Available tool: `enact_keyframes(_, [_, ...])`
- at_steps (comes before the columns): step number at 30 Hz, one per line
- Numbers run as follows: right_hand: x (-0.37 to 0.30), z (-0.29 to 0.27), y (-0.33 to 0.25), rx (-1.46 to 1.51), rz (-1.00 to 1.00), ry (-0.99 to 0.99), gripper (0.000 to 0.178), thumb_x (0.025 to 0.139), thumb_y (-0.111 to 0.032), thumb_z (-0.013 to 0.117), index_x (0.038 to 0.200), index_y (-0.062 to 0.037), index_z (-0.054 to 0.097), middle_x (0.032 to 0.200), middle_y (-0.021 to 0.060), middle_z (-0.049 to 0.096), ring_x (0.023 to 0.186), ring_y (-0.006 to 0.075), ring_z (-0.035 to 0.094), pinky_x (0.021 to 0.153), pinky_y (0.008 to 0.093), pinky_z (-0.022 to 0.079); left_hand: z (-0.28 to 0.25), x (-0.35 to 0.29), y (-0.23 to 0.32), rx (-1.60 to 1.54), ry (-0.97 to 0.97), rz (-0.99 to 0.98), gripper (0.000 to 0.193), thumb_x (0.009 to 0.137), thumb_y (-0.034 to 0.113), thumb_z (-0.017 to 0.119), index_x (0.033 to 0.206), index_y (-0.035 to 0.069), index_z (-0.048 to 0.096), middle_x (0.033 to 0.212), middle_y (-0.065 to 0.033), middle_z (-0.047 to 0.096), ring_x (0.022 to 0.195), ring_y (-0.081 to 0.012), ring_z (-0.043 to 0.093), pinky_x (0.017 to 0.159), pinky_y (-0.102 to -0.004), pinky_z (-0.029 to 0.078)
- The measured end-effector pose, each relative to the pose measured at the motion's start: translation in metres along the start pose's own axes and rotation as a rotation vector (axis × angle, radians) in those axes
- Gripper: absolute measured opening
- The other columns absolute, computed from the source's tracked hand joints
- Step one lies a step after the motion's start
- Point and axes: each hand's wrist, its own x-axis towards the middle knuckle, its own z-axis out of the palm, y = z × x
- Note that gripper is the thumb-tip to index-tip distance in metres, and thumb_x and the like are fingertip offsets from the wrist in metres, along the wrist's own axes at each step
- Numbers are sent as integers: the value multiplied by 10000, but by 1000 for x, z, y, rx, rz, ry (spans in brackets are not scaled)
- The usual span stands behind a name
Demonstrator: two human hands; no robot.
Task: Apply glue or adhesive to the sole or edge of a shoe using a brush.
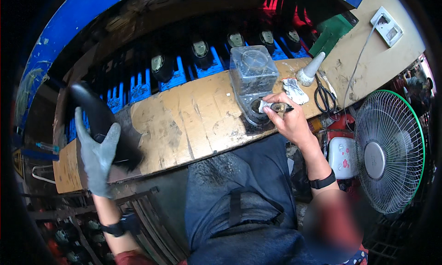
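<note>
Both hands are busy, one on each side of the clear plastic box (253, 74). Far to the left of the box, the left hand (98, 150), in a grey glove, holds a long black thing (94, 111). Its thumb and fingers are spread wide around it. The black thing looks blurry, so I cannot tell just what it is.

Close to the front of the box, the bare right hand (293, 121) pinches a small brush (281, 107) with its fingers close together. The brush points left, at the dark round cup (258, 107) at the foot of the box. I cannot tell if the brush touches what is inside.

The box stands on a long wooden board (175, 122). Just right of the box lies a white cloth (295, 91) with dark smudges. A bit farther right of it are a pale cone (310, 72) and black scissors (325, 98). Behind the box and to its left, dark shoe shapes (201, 52) stand in a row by blue slats (177, 74). Well to the right and in front of the box is a big round fan (384, 168) with a green rim.
</note>
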Motion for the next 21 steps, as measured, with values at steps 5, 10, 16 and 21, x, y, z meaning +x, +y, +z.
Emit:
enact_keyframes(5, [-22, 8, 2, -1, 167, 164, 121, 881, -99, 681, 896, -4, 607, 868, 137, 670, 784, 230, 673, 714, 329, 514, 50, -74, 27, 108, 87, 466, 265, 886, 131, 686, 1138, 55, 651, 1094, -57, 647, 987, -191, 613, 901, -304, 487])
enact_keyframes(10, [-40, 17, -18, 298, 337, 354, 77, 972, -58, 552, 1008, -6, 508, 924, 110, 657, 802, 134, 655, 670, 262, 571, 77, -138, 16, -813, -255, -175, 493, 1007, 309, 428, 1346, -47, 468, 1345, -228, 510, 1234, -350, 483, 1061, -406, 353])
enact_keyframes(16, [-6, 90, -76, 1078, 500, -21, 131, 971, -109, 569, 1011, -12, 491, 841, 113, 659, 641, 136, 652, 554, 235, 536, 66, -187, -10, -326, -249, 177, 557, 999, 379, 377, 1361, -33, 476, 1389, -243, 482, 1302, -422, 439, 1108, -508, 296])
enact_keyframes(21, [27, 122, -107, 931, 561, -152, 123, 967, -116, 570, 915, -32, 496, 717, 73, 626, 530, 100, 589, 467, 220, 471, 67, -193, -15, -329, -194, 210, 597, 972, 416, 385, 1366, -24, 476, 1399, -246, 469, 1307, -430, 428, 1106, -530, 284])
